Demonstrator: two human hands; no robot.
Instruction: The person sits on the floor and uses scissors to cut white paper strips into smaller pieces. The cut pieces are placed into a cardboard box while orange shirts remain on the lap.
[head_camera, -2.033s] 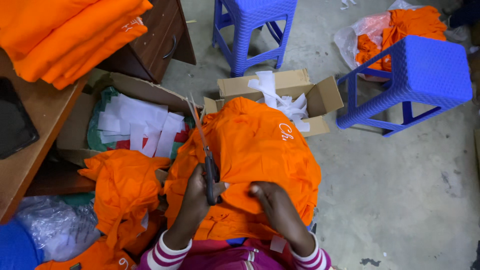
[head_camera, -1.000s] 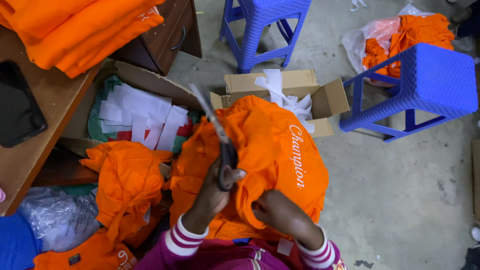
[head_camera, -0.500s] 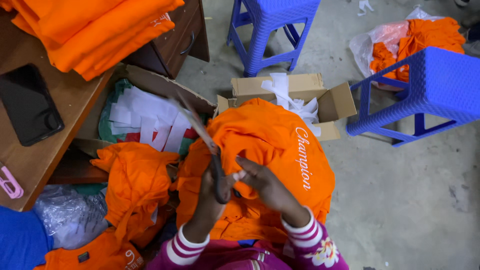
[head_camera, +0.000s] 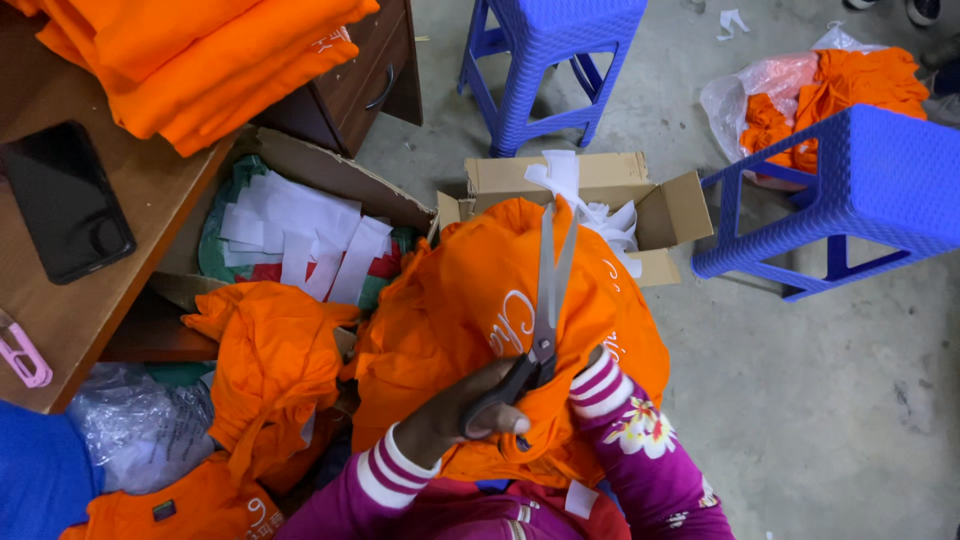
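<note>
The left hand has swung the long steel scissors with black handles upright since half a second ago, blades now slightly parted and pointing away over the bunched orange cotton garment on the lap; trimming looks paused between snips. Its grip is closed through the handle loops, wrist bent inward. The right hand is now buried in the fabric, so its grip cannot be told; only the striped cuff shows. Beyond lie a cardboard box of white scraps and two blue plastic stools.
</note>
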